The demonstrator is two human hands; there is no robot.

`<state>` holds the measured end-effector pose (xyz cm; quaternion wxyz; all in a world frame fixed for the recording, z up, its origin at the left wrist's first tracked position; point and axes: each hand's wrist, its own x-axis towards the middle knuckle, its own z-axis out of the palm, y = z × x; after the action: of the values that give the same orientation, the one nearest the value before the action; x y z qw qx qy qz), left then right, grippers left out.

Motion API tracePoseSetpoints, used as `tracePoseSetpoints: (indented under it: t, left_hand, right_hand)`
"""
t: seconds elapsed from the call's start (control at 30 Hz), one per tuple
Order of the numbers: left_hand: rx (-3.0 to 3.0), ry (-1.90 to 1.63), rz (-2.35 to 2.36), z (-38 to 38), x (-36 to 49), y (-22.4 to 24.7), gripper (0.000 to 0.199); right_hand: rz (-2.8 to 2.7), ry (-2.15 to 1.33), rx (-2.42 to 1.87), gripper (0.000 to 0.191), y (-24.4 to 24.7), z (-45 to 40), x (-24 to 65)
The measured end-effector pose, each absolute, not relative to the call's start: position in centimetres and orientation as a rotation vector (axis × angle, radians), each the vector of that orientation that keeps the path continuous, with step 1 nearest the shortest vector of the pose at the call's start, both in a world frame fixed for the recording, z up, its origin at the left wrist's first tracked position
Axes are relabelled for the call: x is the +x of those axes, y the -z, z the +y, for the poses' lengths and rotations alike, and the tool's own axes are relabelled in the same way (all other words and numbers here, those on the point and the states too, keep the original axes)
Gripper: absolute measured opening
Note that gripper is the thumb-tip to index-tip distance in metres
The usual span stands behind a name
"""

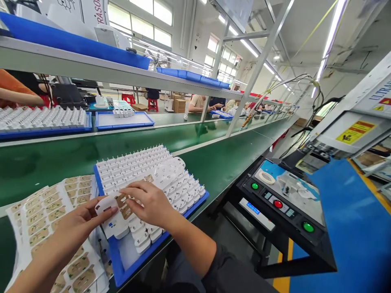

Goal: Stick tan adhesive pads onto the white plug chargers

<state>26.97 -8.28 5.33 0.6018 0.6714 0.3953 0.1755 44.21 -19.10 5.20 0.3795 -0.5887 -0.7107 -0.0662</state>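
Note:
My left hand (88, 215) pinches a white rounded plastic part (106, 203) between thumb and fingers, above the near left side of a blue tray (197, 204). My right hand (152, 205) is closed in close to it, its fingertips at a brown adhesive pad (125, 209). Whether the pad touches the white part, I cannot tell. Rows of white plug-like housings (137, 165) with metal pins fill much of the tray. A clear-looking sheet with white parts (166, 171) lies on top of them. Left of the tray are sheets of brown adhesive pads (45, 207).
A green conveyor belt (201, 158) runs behind the tray. On my right stands an ultrasonic machine with a control panel (277, 203). Across the belt are more blue trays (125, 124) with white parts. A shelf (91, 67) crosses overhead; co-workers (198, 103) sit beyond.

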Motion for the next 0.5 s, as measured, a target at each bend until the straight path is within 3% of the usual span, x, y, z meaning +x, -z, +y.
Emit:
tracePoseSetpoints:
  t: [0.33,0.5]
  left_hand:
    - [1.492,-0.454,0.996,-8.3,27.8,-4.6,0.076]
    - [1.745,-0.504,0.995,-8.5,28.3,-5.2,0.078]
  right_hand:
    - [-1.768,0.234,-1.518,0.027,-4.1,-18.1,44.2]
    - [-1.821,0.245,-1.52,0.025,-4.3,-18.2,44.4]
